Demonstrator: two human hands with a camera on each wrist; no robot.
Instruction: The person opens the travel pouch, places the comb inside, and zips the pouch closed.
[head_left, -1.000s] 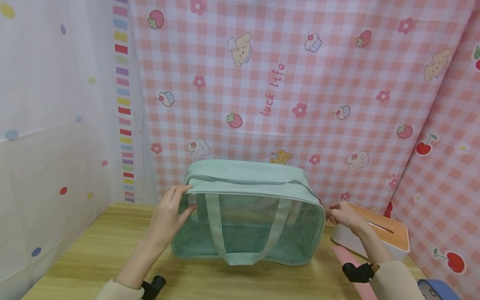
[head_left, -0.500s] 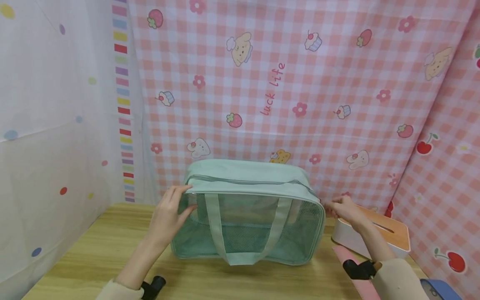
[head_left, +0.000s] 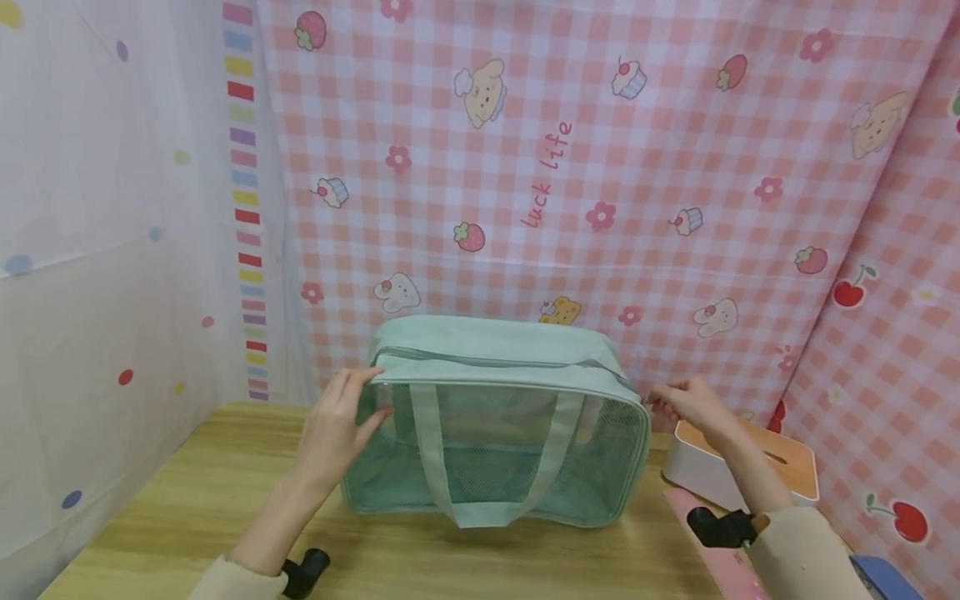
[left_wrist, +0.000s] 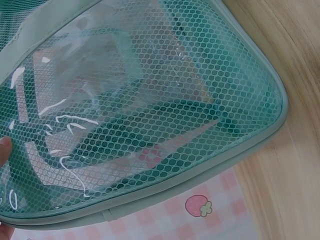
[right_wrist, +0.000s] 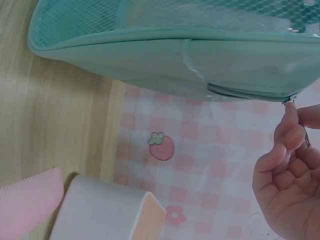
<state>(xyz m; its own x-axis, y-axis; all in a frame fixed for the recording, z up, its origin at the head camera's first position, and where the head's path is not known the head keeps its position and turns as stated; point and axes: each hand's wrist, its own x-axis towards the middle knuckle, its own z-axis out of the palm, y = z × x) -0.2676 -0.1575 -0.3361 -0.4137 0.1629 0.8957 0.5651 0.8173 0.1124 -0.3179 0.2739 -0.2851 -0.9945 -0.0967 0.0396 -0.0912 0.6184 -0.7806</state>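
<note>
A mint-green bag [head_left: 491,337] with clear mesh panels and two-strap handle [head_left: 483,515] stands upright on the wooden table. My left hand [head_left: 333,425] grips its upper left corner, fingers on the top edge and thumb against the front panel. At the bag's upper right end, my right hand [head_left: 693,404] pinches the zipper pull [right_wrist: 307,141], part of which is hidden by the fingers. The metal slider [right_wrist: 289,99] sits at the fingertips, and a stretch of zipper [right_wrist: 240,93] runs from it down the bag's end. Through the mesh, the left wrist view shows the far panel.
To the right stands a white tissue box [head_left: 705,471] with a wooden lid. A pink serrated-edged strip [right_wrist: 32,200] lies beside it, near the right forearm. A blue object [head_left: 888,579] shows at the lower right corner. Patterned cloth [head_left: 570,167] hangs close behind the bag.
My right hand has moved slightly upward at the bag's right end, along the zipper. The left hand and the bag have stayed in place.
</note>
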